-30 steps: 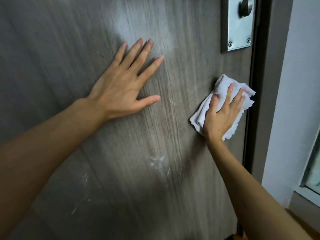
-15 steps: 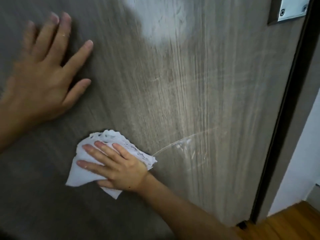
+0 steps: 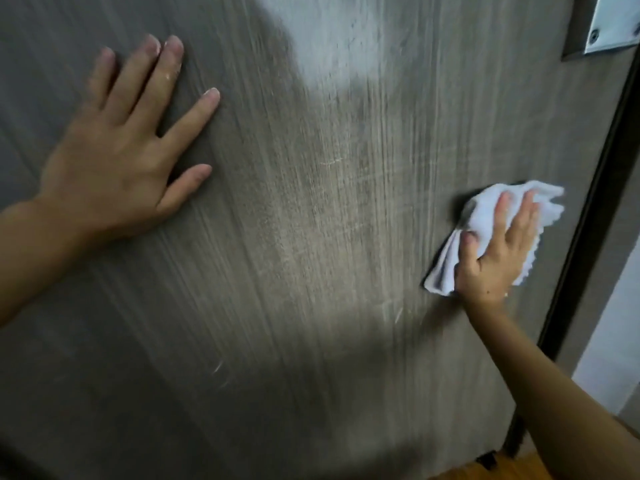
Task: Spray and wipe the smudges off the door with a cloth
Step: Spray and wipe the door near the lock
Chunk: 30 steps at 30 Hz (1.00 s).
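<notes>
Left hand (image 3: 114, 161) lies flat, fingers spread, on the door (image 3: 311, 271) at nine o'clock — right hand (image 3: 498, 258) presses the cloth (image 3: 485, 216) flat at three o'clock.

Crumpled white cloth (image 3: 485, 216) flat against grey wood-grain door (image 3: 311, 237), near its right edge

The left hand (image 3: 114, 168) lies flat at the upper left of the frame, fingers spread and straight. The right hand (image 3: 498, 254), mid-right, presses with extended fingers, forearm reaching up from the lower right.
</notes>
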Motion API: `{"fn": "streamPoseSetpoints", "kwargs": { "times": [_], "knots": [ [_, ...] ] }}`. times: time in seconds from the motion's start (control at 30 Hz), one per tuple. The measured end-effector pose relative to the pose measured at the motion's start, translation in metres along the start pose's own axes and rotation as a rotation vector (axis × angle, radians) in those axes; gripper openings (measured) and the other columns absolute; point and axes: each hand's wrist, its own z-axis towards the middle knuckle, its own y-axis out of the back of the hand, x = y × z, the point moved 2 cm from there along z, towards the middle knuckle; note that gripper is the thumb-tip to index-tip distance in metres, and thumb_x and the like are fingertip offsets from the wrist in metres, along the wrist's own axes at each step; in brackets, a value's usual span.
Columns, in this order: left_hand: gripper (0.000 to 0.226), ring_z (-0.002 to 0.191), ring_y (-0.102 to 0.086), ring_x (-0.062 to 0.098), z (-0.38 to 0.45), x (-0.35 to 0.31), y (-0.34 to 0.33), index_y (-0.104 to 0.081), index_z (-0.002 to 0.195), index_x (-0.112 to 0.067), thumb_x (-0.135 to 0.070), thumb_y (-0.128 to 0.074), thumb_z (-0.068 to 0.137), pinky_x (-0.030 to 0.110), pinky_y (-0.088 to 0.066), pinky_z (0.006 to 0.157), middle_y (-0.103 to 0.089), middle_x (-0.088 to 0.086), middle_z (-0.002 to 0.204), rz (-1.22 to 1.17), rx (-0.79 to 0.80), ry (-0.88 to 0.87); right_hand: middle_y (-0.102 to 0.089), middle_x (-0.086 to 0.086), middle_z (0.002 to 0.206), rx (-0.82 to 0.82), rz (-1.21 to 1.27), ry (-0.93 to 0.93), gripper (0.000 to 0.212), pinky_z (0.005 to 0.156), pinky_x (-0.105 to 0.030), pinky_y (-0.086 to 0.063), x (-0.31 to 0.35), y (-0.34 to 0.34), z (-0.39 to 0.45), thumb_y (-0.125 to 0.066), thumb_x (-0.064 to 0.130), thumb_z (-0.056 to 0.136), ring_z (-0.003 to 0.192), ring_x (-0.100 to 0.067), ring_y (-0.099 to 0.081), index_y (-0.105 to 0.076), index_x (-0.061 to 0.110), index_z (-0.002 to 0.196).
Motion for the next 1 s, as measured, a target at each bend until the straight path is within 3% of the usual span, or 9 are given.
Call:
{"fn": "streamPoseSetpoints", "kwargs": {
  "times": [0.07,0.13,0.27,0.37,0.53,0.67,0.77,0.87,1.0],
  "knots": [
    [0.065,0.145,-0.009,0.043,0.0,-0.002,0.001,-0.011,0.153,-0.013,-0.046,-0.03,0.101,0.048,0.004,0.116,-0.009,0.03,0.155,-0.001,0.012,0.001,-0.019,-0.024,0.157,-0.041,0.053,-0.304,0.06,0.119,-0.053,-0.012,0.005,-0.001,-0.005,-0.033,0.039,0.099,0.147,-0.039,-0.014,-0.026,0.013,0.153],
    [0.065,0.144,-0.009,0.044,-0.001,-0.002,0.002,-0.012,0.153,-0.013,-0.046,-0.03,0.101,0.05,0.001,0.116,-0.009,0.031,0.155,-0.007,0.023,0.005,-0.018,-0.019,0.159,-0.074,0.089,-0.439,0.061,0.12,-0.05,-0.01,0.025,-0.005,-0.01,-0.031,0.041,0.099,0.148,-0.035,-0.013,-0.028,0.011,0.152],
    [0.063,0.143,-0.012,0.046,-0.001,-0.003,0.004,-0.019,0.152,-0.012,-0.047,-0.029,0.101,0.054,-0.003,0.116,-0.011,0.032,0.154,-0.009,0.041,0.016,-0.023,-0.026,0.155,-0.115,0.093,-0.377,0.057,0.119,-0.052,-0.011,0.088,-0.016,-0.022,-0.038,0.036,0.1,0.145,-0.04,-0.017,-0.033,0.009,0.149],
    [0.062,0.143,-0.013,0.047,-0.001,-0.002,0.005,-0.02,0.151,-0.01,-0.047,-0.029,0.102,0.054,-0.004,0.116,-0.013,0.033,0.153,0.002,0.04,0.003,-0.027,-0.032,0.15,-0.066,0.107,-0.101,0.053,0.117,-0.056,-0.015,0.156,-0.027,-0.047,-0.036,0.04,0.102,0.142,-0.045,-0.021,-0.036,0.012,0.147],
    [0.062,0.142,-0.015,0.048,-0.001,-0.001,0.005,-0.019,0.151,-0.011,-0.047,-0.029,0.102,0.056,-0.006,0.116,-0.015,0.034,0.153,0.024,0.056,-0.003,-0.021,-0.009,0.158,0.251,0.122,0.567,0.056,0.12,-0.046,-0.009,0.254,-0.034,-0.139,-0.042,0.054,0.095,0.149,-0.029,-0.008,-0.033,0.034,0.147],
    [0.062,0.144,-0.011,0.045,-0.002,-0.002,0.005,-0.016,0.152,-0.013,-0.049,-0.027,0.102,0.054,-0.004,0.117,-0.014,0.032,0.154,0.038,0.08,0.018,-0.026,-0.001,0.159,0.44,-0.003,1.283,0.055,0.12,-0.043,0.004,0.259,-0.04,-0.205,-0.043,0.046,0.097,0.149,-0.022,-0.014,-0.036,0.031,0.149],
    [0.063,0.145,-0.009,0.044,-0.001,-0.002,0.008,-0.015,0.153,-0.013,-0.049,-0.026,0.102,0.054,-0.003,0.117,-0.011,0.03,0.155,0.045,0.095,0.019,-0.029,0.001,0.158,0.466,-0.118,1.608,0.058,0.119,-0.044,0.009,0.243,-0.04,-0.213,-0.028,0.042,0.096,0.146,-0.016,-0.023,-0.031,0.026,0.151],
    [0.063,0.145,-0.007,0.043,0.0,-0.002,0.008,-0.015,0.153,-0.013,-0.049,-0.027,0.102,0.054,-0.002,0.117,-0.008,0.03,0.156,0.053,0.091,0.012,-0.029,0.001,0.157,0.444,-0.065,1.539,0.063,0.12,-0.041,0.006,0.205,-0.037,-0.183,-0.046,0.053,0.092,0.147,-0.019,-0.019,-0.035,0.028,0.149],
    [0.064,0.145,-0.008,0.043,0.001,-0.002,0.006,-0.016,0.153,-0.012,-0.048,-0.029,0.102,0.055,-0.003,0.117,-0.009,0.03,0.155,0.069,0.076,-0.012,-0.025,-0.004,0.158,0.275,-0.023,1.043,0.06,0.12,-0.042,-0.01,0.113,-0.022,-0.117,-0.041,0.059,0.094,0.148,-0.025,-0.017,-0.037,0.032,0.148]
  ]
}}
